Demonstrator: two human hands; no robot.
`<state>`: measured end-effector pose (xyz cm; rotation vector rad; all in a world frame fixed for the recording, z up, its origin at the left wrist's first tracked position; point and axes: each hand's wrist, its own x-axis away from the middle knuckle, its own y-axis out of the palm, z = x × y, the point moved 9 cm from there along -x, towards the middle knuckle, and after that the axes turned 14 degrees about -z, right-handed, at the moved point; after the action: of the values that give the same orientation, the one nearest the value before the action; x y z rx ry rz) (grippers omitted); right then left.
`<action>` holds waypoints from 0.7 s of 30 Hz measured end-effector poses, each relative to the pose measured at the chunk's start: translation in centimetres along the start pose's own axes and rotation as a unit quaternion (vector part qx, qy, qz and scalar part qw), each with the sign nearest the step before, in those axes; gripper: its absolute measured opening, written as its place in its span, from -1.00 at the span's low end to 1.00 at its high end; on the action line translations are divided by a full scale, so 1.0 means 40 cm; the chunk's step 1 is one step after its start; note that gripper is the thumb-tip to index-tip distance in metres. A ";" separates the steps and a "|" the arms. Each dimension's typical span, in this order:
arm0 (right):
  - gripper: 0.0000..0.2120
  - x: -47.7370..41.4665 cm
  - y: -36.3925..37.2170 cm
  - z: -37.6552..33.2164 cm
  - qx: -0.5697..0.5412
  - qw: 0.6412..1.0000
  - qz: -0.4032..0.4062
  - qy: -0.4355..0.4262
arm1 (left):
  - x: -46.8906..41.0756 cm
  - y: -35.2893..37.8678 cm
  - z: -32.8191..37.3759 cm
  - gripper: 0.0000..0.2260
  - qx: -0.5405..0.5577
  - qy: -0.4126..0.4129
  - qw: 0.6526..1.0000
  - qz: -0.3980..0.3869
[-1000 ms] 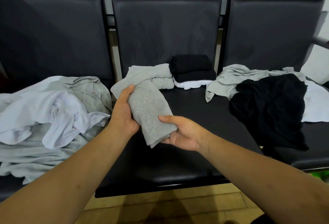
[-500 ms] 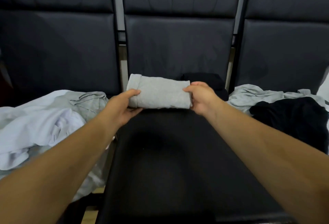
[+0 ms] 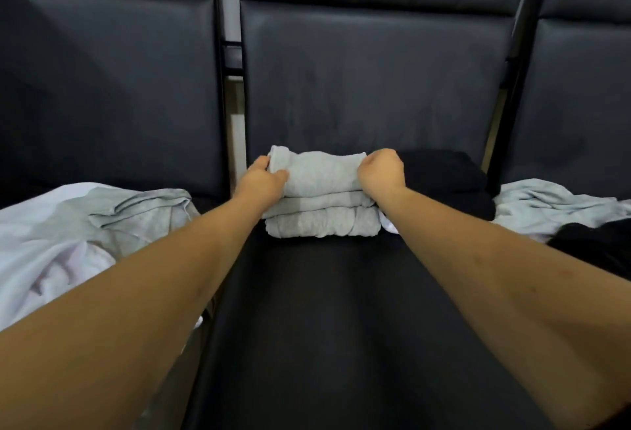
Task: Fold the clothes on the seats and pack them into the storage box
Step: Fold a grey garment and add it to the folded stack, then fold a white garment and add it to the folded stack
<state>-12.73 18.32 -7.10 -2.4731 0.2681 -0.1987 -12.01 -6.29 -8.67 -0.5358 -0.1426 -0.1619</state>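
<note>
Left hand (image 3: 264,179), right hand (image 3: 382,170) extended forward, fingers (image 3: 260,161) curled, gripping

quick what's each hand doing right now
Left hand: grips the left end of the top folded grey garment.
Right hand: fingers curled, grips its right end.

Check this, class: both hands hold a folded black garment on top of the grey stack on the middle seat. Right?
Wrong colour: the head view shows the folded garment held by the left hand and right hand is grey, not black. It does sit on the grey stack on the middle seat.
</note>
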 end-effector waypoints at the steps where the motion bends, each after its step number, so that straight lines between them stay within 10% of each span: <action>1: -0.71 -0.002 0.017 0.001 0.037 0.999 -0.006 -0.011 | -0.005 -0.002 -0.013 -0.63 -0.010 -0.002 1.000 0.004; 10: -0.75 0.170 0.032 -0.179 0.178 0.969 0.046 -0.165 | 0.118 -0.163 -0.030 -0.82 -0.042 0.023 0.999 -0.008; 21: -0.66 0.518 0.557 -0.417 0.073 0.915 -0.352 -0.184 | 0.426 -0.542 -0.306 -0.71 -0.310 -0.134 0.939 0.061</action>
<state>0.66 -13.67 -6.01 -2.2951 -0.7807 -0.0400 1.64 -32.97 -5.31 -1.1963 -0.3280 -0.0055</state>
